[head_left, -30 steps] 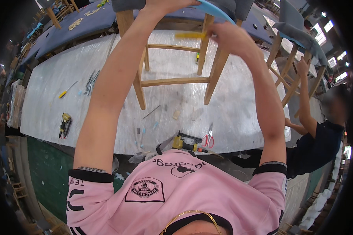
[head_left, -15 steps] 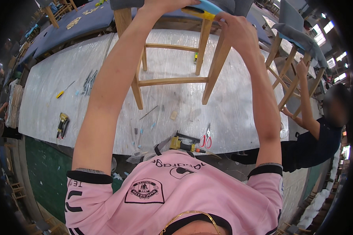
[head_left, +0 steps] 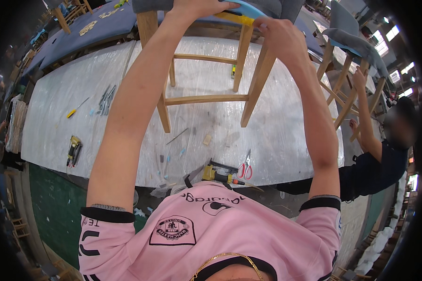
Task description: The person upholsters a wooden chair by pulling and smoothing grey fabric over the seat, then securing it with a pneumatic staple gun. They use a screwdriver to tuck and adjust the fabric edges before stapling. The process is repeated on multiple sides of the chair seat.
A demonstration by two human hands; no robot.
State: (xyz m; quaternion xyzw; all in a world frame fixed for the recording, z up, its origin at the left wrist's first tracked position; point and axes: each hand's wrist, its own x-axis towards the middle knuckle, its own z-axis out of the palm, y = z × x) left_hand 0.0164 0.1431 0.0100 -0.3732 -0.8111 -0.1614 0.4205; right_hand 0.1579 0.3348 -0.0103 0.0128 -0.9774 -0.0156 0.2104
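Observation:
A wooden-legged chair (head_left: 206, 99) with grey upholstery stands on the plastic-covered table, its top cut off by the view's upper edge. Light-blue material (head_left: 253, 9) shows at its seat, with a yellow strip (head_left: 237, 18) along the edge below. My left hand (head_left: 204, 6) lies against the seat edge, the visible finger stretched out and the others hidden. My right hand (head_left: 281, 37) is closed at the right end of the yellow strip, thumb and fingers pinching it beside the front leg.
On the table (head_left: 112, 154) lie a staple gun (head_left: 215, 174), red-handled scissors (head_left: 244, 169), another staple gun (head_left: 73, 149), a yellow-handled screwdriver (head_left: 75, 110) and metal pieces (head_left: 106, 100). At the right, a co-worker (head_left: 377, 150) handles another grey chair (head_left: 349, 89).
My left finger has shifted slightly down along the seat edge. My right hand stays at the yellow strip. The co-worker's arm and chair have moved slightly.

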